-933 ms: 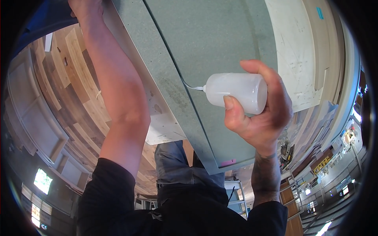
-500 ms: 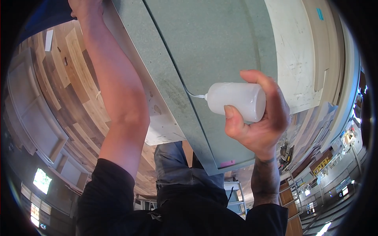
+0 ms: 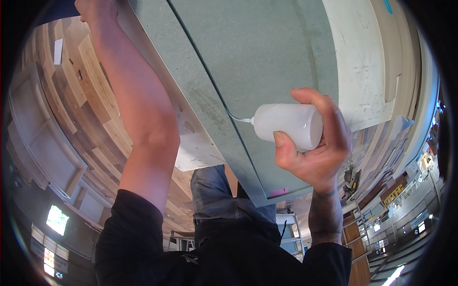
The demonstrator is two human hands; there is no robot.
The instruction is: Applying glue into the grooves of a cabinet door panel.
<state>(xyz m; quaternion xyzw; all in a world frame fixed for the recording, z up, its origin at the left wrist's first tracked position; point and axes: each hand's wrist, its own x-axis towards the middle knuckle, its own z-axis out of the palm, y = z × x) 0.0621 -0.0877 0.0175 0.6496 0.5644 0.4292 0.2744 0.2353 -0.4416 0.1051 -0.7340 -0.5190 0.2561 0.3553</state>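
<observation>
My right hand (image 3: 329, 145) is closed round a translucent white squeeze bottle (image 3: 286, 125), tipped on its side with the thumb below and a finger over the top. Its thin bent spout (image 3: 241, 119) points left, and the tip meets the long dark groove (image 3: 202, 74) of a grey-green panel (image 3: 272, 57). The panel has a raised frame and a small pink label (image 3: 277, 192) near its close end. At the upper left edge of the picture is my left hand (image 3: 97, 8), by the far left side of the panel; its fingers are mostly cut off from sight.
Under the panel lies a stained whitish board (image 3: 195, 153), which also shows as a pale surface (image 3: 360, 62) on the right. Wood-plank flooring (image 3: 102, 136) spreads to the left, with white framed panels (image 3: 52, 138) beyond. A metal-railed rack (image 3: 355, 233) stands at the lower right.
The view has shifted slightly. The bottle and its spout tip have moved a little along the groove toward me, nearer the pink label. My left hand stays at the upper left edge.
</observation>
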